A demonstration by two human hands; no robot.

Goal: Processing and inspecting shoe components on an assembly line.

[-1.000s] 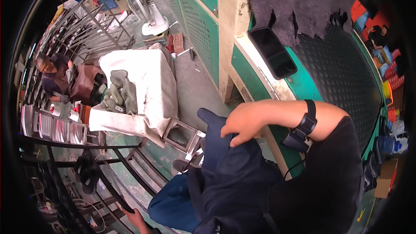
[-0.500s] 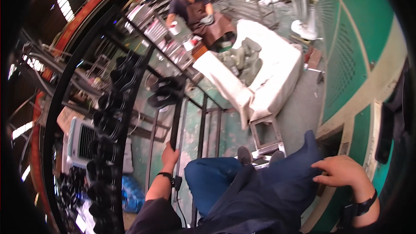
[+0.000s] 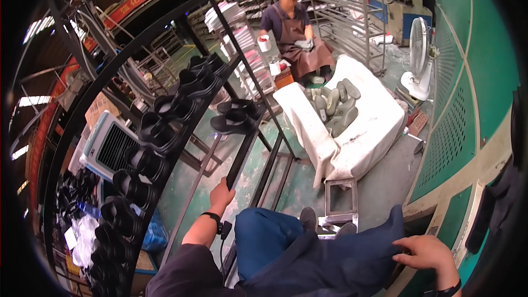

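My left hand (image 3: 221, 195) is wrapped round the near end of a black metal bar (image 3: 242, 157) on a shoe rack. A pair of black shoes (image 3: 236, 116) sits toward the far end of that bar. To the left, a higher rail of the same rack carries a long row of black shoes (image 3: 146, 163). Over at the right, my right hand (image 3: 423, 252) holds nothing, its fingers apart. Its fingertips are at the dark blue cloth (image 3: 341, 253) draped over my lap; whether they touch it I cannot tell.
Ahead, a white-covered bin (image 3: 368, 148) holds several grey-green shoe-shaped pieces (image 3: 335, 104). Behind it sits a person in a brown apron (image 3: 300, 38) with a white cup. A fan (image 3: 419, 60) and green machine panels (image 3: 451, 126) line the right; an air cooler (image 3: 113, 146) stands left.
My view has tilted up and swung left, so the rack, the white-covered bin and the seated person appear lower and further right. Both hands keep nearly the same places.
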